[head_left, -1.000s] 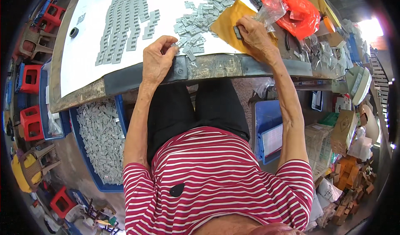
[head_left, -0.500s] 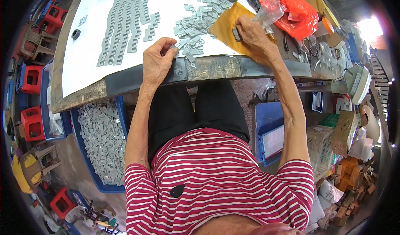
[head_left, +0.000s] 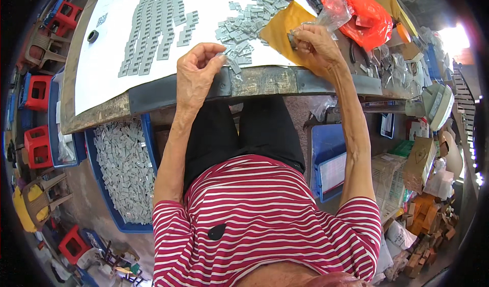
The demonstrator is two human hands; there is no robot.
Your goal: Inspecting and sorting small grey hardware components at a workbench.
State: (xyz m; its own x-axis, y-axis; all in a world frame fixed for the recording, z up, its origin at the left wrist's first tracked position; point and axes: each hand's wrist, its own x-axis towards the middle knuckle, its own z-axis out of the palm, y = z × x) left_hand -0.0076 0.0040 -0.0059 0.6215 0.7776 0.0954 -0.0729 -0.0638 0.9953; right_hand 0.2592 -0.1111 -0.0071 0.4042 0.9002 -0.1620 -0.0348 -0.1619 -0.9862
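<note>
Upper right, my right hand (head_left: pixel 318 44) pinches a grey piece (head_left: pixel 292 39) over ochre cloth (head_left: pixel 277 28), probably padding; left hand's (head_left: pixel 195 76) grip, can't tell.

A small, flat, dark-grey piece (head_left: pixel 292 40), mostly hidden, sits pinched in the right hand's (head_left: pixel 317 42) fingers, upper right of centre in the frame. Behind it lies a thin amber-yellow sheet (head_left: pixel 277 27), one corner pointing left. Loose light-grey flat rectangular pieces (head_left: pixel 245 26) overlap in a heap at the upper centre, reaching down beside the left hand's (head_left: pixel 196 76) fingertips.
</note>
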